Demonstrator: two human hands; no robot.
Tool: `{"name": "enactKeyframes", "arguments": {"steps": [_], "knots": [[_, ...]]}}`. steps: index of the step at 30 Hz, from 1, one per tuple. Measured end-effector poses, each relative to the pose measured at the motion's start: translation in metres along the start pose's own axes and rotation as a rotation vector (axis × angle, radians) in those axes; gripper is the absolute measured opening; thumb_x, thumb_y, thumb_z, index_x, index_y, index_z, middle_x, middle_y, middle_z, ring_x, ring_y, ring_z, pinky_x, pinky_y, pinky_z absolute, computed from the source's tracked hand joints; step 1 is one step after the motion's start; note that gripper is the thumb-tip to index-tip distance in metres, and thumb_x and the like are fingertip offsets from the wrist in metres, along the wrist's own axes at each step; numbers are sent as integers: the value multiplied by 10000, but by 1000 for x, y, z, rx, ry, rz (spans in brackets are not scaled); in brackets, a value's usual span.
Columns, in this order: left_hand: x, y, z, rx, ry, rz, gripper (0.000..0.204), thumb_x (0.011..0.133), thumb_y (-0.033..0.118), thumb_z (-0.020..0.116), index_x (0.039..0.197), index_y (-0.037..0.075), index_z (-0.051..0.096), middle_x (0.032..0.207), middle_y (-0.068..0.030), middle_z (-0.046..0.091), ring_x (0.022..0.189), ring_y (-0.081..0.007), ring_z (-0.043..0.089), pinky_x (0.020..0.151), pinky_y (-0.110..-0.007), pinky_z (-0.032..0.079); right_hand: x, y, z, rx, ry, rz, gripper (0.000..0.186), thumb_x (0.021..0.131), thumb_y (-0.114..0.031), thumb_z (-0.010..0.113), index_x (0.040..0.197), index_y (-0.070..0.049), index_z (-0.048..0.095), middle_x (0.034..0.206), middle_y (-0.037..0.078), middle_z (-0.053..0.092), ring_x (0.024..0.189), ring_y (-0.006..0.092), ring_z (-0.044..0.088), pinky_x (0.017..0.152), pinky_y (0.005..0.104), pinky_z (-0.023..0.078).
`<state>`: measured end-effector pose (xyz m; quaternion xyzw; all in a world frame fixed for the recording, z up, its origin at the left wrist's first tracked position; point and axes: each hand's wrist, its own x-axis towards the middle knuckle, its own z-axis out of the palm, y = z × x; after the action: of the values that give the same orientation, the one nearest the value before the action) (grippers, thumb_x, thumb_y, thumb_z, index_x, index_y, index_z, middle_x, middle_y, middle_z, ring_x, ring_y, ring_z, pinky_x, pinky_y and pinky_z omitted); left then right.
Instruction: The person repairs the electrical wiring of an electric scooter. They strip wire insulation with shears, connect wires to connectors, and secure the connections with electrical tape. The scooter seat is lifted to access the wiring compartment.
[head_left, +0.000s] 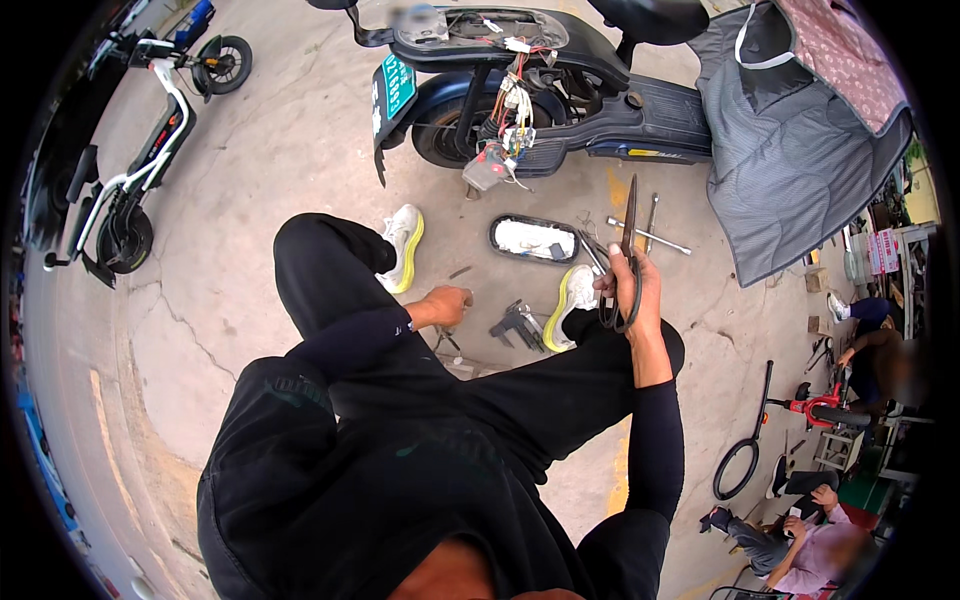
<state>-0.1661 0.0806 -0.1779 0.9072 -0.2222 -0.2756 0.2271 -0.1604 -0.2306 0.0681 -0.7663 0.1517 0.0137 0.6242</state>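
My right hand [641, 290] is closed on a pair of scissors [629, 225] with large dark loop handles. Their blades point away from me and look closed or nearly so. Close to my right knee, the hand is raised above the ground. My left hand [443, 306] is closed in front of my left thigh, and what it holds, if anything, is hidden. Beyond both hands stands an electric scooter [640, 112] with its seat area open. A bundle of wires and connectors [516, 105] hangs from its side, with a grey and red box [486, 167] at the bottom.
A black oval tray [497, 238] with white contents lies between my feet and the scooter. Beside it is a cross wrench [652, 236]. Several hand tools [518, 326] lie by my right shoe. A white scooter [165, 150] stands left; people [800, 545] sit at right.
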Motion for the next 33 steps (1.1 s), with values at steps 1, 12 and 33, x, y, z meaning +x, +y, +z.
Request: {"name": "enactKeyframes", "arguments": {"steps": [1, 12, 33], "knots": [[-2, 3, 1, -7, 10, 63, 288, 813, 136, 652, 1093, 91, 698, 995, -181, 722, 930, -373, 692, 822, -449, 544, 9, 2, 0, -6, -6, -9, 373, 983, -340, 648, 1054, 25, 620, 680, 23, 583, 621, 141, 671, 547, 241, 498], [-13, 49, -160, -83, 322, -57, 252, 930, 246, 648, 1009, 11, 693, 696, -150, 662, 641, -296, 651, 627, -415, 495, 115, -25, -6, 611, -125, 171, 290, 907, -292, 748, 993, -61, 593, 748, 41, 605, 728, 218, 701, 583, 288, 552], [146, 75, -234, -531, 625, -315, 846, 788, 537, 770, 1294, -96, 531, 1032, -199, 672, 782, -204, 677, 554, -306, 540, 122, 13, -40, -1169, -118, -75, 144, 845, -90, 654, 960, -4, 638, 820, 211, 709, 825, 384, 708, 730, 476, 554]]}}
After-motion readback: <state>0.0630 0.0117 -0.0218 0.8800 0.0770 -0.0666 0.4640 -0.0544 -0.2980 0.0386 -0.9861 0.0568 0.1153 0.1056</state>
